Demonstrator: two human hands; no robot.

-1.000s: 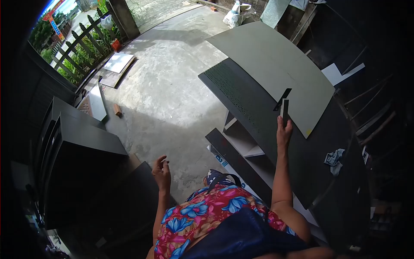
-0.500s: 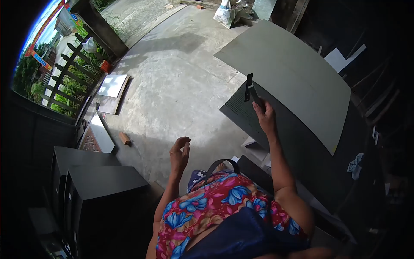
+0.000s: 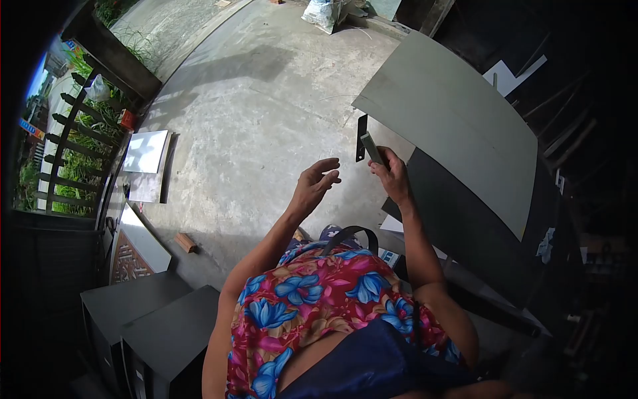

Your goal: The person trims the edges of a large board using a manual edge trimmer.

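Note:
My right hand is closed around the grey-green handle of a T-shaped tool. A dark flat blade with small holes crosses the tool's far end and stands nearly upright. Just left of it, my left hand is raised with nothing in it, its fingers curved and the thumb apart. A gap separates its fingertips from the tool. To the right of my right hand lies a dark sheet, partly covered by a large grey sheet.
Two black boxes stand at lower left. Near them are a wooden block and a white panel with a brown pattern. Flat panels lie by the fence. A white bag sits at the far edge.
My left hand has risen and moved right, closer to the tool. My right hand has shifted left with the tool. The dark sheet's ridged left edge no longer shows. The view has turned slightly.

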